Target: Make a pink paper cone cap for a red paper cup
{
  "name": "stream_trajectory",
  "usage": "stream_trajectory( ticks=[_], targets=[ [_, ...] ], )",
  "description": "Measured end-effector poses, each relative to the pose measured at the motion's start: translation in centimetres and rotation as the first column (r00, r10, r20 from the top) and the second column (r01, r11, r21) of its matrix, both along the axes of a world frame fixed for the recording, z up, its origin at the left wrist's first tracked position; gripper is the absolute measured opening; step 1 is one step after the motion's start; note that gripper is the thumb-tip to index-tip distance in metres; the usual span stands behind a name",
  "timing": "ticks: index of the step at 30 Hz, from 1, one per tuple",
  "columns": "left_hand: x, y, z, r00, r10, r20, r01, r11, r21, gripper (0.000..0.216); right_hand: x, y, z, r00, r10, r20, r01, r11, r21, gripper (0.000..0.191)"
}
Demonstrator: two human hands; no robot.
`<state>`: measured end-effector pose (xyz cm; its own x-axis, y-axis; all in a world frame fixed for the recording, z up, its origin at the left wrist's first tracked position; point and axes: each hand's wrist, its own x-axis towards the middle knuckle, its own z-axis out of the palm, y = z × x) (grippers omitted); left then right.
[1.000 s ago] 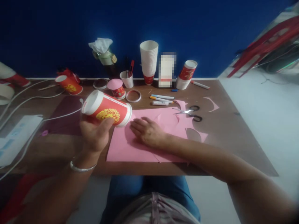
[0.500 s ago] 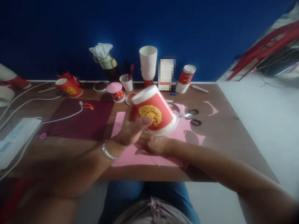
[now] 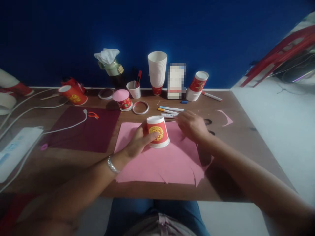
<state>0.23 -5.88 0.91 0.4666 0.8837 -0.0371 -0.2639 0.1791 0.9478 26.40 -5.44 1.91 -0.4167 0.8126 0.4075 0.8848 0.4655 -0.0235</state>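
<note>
My left hand is closed around a red-and-white paper cup with a yellow round design, thumb across its front. The cup is upside down over a pink paper sheet; I cannot tell whether its rim touches it. My right hand is right of the cup, fingers curled together over the sheet's far right part. Its fingertips are close to several markers, and anything in them is hidden. Black scissor handles show behind this hand; the blades are covered.
A pink-topped cup, a tape roll, a cup of tools and a tall cup stack stand behind. At left are a power strip and white cables. A pink offcut lies right.
My left hand has lowered the cup from a tilted, raised position to nearly upright over the pink sheet. My right hand has moved from below the cup to the far right, covering the scissor blades.
</note>
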Motion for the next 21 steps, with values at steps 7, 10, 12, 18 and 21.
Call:
stream_trajectory(
  ticks=[7, 10, 12, 18, 21],
  targets=[
    [0.2, 0.3, -0.7, 0.999, -0.015, 0.039, 0.02, 0.99, -0.14, 0.06, 1.5, 3.7, -1.2, 0.971, -0.219, 0.09, 0.228, 0.968, -0.104, 0.021],
    [0.2, 0.4, -0.5, 0.997, -0.004, 0.071, 0.017, 0.982, -0.19, 0.065, 1.1, 3.7, -1.7, 0.96, -0.258, 0.108, 0.271, 0.954, -0.13, 0.023],
    [0.2, 0.4, -0.5, 0.995, -0.014, 0.102, 0.034, 0.979, -0.2, 0.064, 0.9, 3.7, -1.9, 0.952, -0.282, 0.119, 0.297, 0.944, -0.139, 0.023],
    [-0.1, 0.4, -0.2, 0.978, -0.075, 0.194, 0.106, 0.982, -0.158, 0.055, 0.5, 3.8, -1.9, 0.923, -0.367, 0.12, 0.382, 0.91, -0.158, 0.02],
    [-0.3, 0.3, -0.1, 0.97, -0.109, 0.216, 0.143, 0.978, -0.15, 0.052, 0.6, 3.5, -1.7, 0.907, -0.414, 0.083, 0.422, 0.894, -0.151, 0.02]
  ],
)
